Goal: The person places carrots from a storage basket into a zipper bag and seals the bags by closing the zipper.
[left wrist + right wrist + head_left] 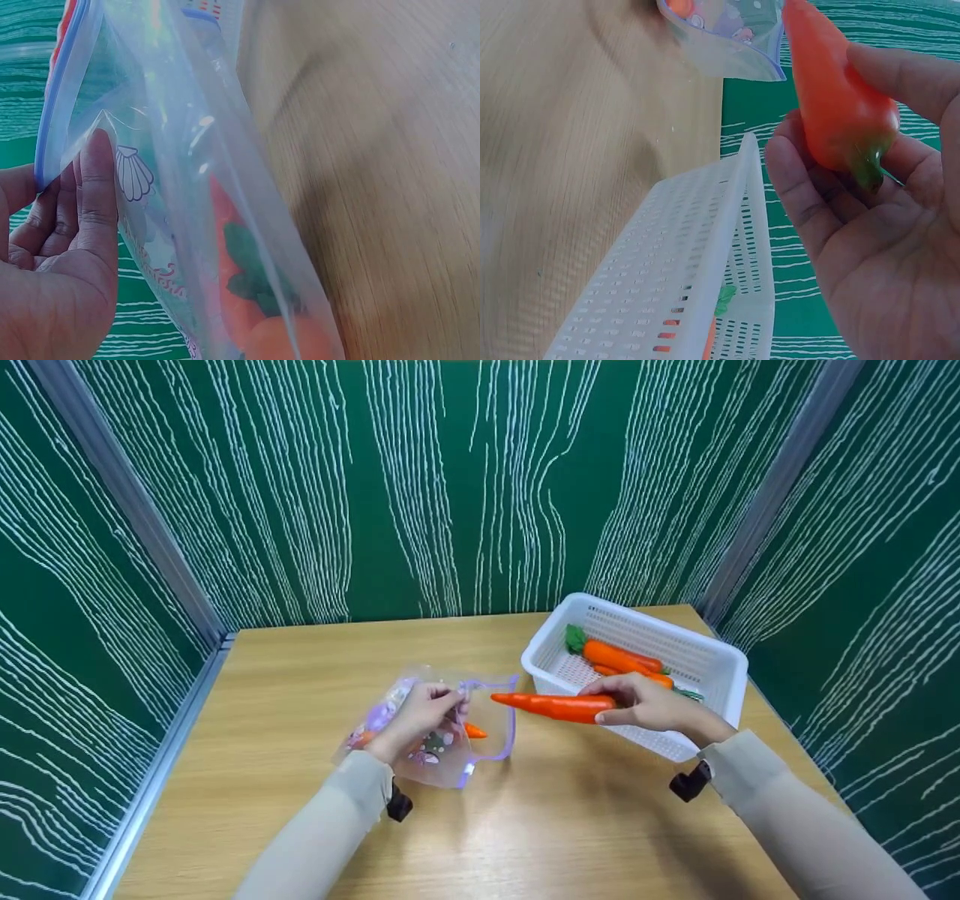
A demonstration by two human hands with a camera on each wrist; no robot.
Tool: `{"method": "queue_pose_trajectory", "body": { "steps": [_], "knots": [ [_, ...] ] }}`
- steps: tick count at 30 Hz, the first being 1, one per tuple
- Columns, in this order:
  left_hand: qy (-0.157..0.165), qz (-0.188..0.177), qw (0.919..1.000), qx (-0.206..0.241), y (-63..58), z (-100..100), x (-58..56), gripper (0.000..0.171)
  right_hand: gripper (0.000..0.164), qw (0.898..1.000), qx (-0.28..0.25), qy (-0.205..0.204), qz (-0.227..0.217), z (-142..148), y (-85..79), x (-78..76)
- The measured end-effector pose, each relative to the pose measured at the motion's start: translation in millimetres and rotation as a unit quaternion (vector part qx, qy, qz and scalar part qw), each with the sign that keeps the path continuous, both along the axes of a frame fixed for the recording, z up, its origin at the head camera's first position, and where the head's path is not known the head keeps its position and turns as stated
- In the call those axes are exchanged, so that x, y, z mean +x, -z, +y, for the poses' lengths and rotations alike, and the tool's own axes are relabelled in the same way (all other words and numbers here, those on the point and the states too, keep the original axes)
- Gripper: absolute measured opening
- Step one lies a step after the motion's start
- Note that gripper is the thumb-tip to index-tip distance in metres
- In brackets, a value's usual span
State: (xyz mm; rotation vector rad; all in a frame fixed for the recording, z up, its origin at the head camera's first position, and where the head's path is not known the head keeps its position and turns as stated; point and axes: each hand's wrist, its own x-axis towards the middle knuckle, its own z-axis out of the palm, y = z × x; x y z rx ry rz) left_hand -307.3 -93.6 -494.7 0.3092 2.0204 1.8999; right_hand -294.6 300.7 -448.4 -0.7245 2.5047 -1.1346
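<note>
My right hand (651, 705) grips a long red-orange pepper (559, 706) by its thick stem end, its tip pointing left toward the bag's mouth. In the right wrist view the pepper (838, 97) shows a short green stem near the palm. My left hand (424, 712) pinches the edge of a clear zip bag (442, 761) with a purple seal and printed pattern, and the mouth gapes to the right. Inside the bag an orange tip (474, 730) shows in the head view. Through the film in the left wrist view appear orange pieces and green leaves (255, 262).
At the right stands a white perforated basket (720, 667), with my right hand over its near rim. Several carrots (619, 656) with green tops lie in it. The wooden table (300, 660) backs onto a green wall (420, 510) with white lines.
</note>
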Motion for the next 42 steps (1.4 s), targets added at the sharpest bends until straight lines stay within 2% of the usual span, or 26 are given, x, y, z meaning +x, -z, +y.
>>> {"method": "queue_pose_trajectory", "body": {
  "steps": [13,19,29,39,42],
  "knots": [
    [0.001,0.002,0.9999,-0.014,0.2,0.4,0.4,0.026,0.036,1.000,0.029,-0.012,-0.007,-14.9,16.4,1.8],
    [-0.009,0.011,0.9997,-0.021,0.5,1.5,0.6,0.026,0.035,0.999,0.030,-0.035,-0.005,-23.8,23.7,2.0],
    [-0.028,0.012,0.9991,-0.029,-0.5,2.2,-1.0,0.027,0.037,0.997,0.065,-0.023,-0.027,-41.5,28.4,1.6],
    [-0.028,0.010,0.9991,-0.031,-1.6,2.9,-0.6,0.026,0.040,0.992,0.124,-0.025,0.002,-63.9,29.7,-1.1],
    [-0.030,0.008,0.9990,-0.032,-1.5,2.5,0.0,0.025,0.042,0.992,0.126,-0.030,0.001,-69.8,30.6,-1.7]
  ]
}}
